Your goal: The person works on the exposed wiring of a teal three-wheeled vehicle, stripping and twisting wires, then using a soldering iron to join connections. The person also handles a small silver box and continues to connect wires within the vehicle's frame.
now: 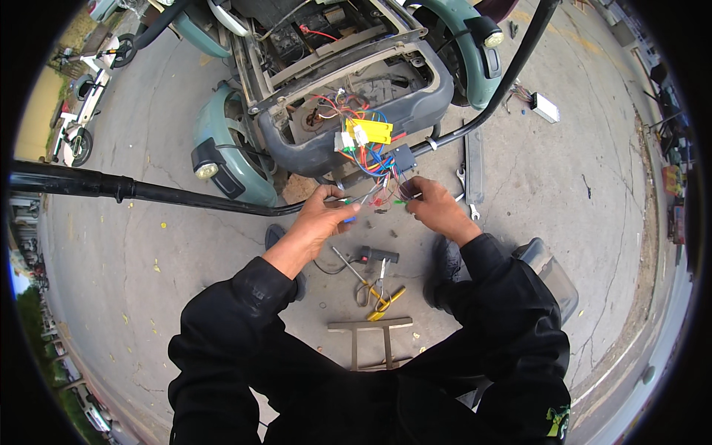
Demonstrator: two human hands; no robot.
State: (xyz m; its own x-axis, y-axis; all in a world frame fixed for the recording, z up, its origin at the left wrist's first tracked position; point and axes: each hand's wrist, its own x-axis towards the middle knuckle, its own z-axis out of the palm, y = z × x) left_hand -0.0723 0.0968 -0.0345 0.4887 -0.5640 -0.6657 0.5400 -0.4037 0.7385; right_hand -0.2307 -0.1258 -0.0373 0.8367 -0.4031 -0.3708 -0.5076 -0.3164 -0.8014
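Head view: pinching thin wires (380, 196) in left hand (320, 216) and right hand (436, 208), perhaps risking breakage from overpulling.

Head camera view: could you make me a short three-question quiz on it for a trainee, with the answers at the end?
1. What are the left hand and right hand nearest to?
A) scissors
B) loose wires
C) a headlight

2. True or false: the small box lies to the right of the vehicle in the picture.

3. What colour is the flat piece beside the white plugs?

Key: 1. B; 2. True; 3. Yellow.
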